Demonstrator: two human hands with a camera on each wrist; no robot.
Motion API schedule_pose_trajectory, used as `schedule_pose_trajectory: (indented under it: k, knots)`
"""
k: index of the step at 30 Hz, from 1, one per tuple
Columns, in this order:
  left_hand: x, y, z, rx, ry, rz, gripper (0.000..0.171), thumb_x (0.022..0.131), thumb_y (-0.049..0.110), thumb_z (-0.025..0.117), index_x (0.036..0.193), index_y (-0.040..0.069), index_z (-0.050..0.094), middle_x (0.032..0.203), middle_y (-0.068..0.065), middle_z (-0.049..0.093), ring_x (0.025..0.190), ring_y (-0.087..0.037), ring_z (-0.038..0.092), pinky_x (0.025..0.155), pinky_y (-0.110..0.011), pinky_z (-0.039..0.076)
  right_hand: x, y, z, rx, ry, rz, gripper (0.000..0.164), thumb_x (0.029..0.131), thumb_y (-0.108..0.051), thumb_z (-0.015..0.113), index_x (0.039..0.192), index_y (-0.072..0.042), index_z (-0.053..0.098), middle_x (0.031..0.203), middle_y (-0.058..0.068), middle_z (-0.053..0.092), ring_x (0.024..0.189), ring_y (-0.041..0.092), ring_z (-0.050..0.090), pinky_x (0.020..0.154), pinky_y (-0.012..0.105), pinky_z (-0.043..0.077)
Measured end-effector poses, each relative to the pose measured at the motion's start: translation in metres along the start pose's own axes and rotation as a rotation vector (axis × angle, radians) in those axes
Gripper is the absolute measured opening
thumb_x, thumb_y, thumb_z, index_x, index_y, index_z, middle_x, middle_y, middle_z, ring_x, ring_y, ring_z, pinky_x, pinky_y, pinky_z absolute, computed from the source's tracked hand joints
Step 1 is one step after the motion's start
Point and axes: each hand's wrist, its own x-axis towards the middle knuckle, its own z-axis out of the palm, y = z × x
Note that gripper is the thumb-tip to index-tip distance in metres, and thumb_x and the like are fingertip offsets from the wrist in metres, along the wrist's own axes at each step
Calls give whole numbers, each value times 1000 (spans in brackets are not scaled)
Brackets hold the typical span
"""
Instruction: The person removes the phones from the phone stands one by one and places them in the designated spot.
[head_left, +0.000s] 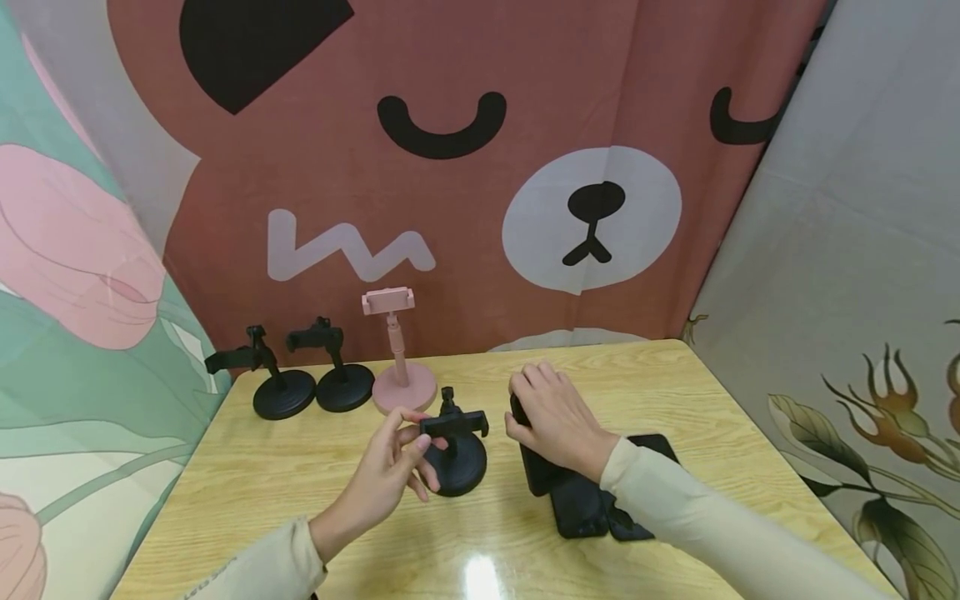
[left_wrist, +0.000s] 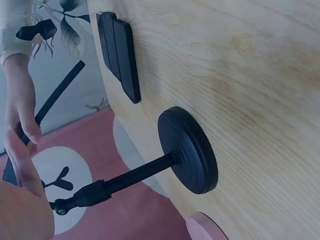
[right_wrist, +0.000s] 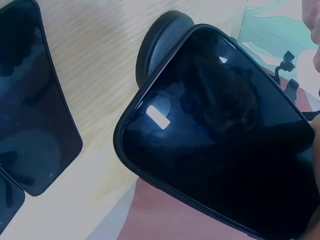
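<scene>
A black phone stand (head_left: 459,468) with a round base stands upright near the middle of the table. My left hand (head_left: 378,475) pinches the left end of its clamp between thumb and fingers. The stand's pole and base (left_wrist: 187,150) show in the left wrist view; the clamp is hidden there by the hand. To the right, my right hand (head_left: 558,417) grips a black smartphone (head_left: 537,473) by its upper part, held tilted above the table. Its dark glossy screen (right_wrist: 200,135) fills much of the right wrist view, with the stand's base partly behind it.
More black smartphones (head_left: 579,510) lie side by side under and beside my right forearm. At the back left stand two black phone stands (head_left: 283,395) (head_left: 345,388) and a pink one (head_left: 405,388). A bear-print curtain (head_left: 465,208) hangs behind the table (head_left: 300,500).
</scene>
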Motion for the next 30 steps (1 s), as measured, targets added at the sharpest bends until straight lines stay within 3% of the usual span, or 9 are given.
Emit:
schedule_pose_trajectory:
  k: [8,13,21,30]
  knots:
    - [7,-4,0,39,75,117,27,109,9,42,122,-12,34,103,1,66,64,-5,67,53,-32,61,-3,-1,6,-16,-13,-14,20,91,-33,67,95,-19,54,81,-5,42,72,14,29,63,27,22]
    - [16,-4,-1,47,106,180,24,109,7,41,119,-14,34,100,11,69,65,-5,68,55,-30,62,-5,-2,8,-8,-18,-7,20,91,-32,68,95,-18,54,80,-5,41,71,14,28,63,27,22]
    - [27,-1,1,14,151,205,23,109,6,41,118,-13,33,96,14,71,65,-6,69,57,-28,62,-6,-3,12,-1,-43,7,21,91,-33,67,95,-17,54,82,-5,42,73,14,29,63,27,23]
    - [44,7,1,40,230,233,22,108,5,44,121,-11,38,94,4,71,61,-8,68,54,-32,62,-8,-5,15,17,-63,36,23,90,-34,69,94,-18,53,81,-5,42,73,14,30,62,26,24]
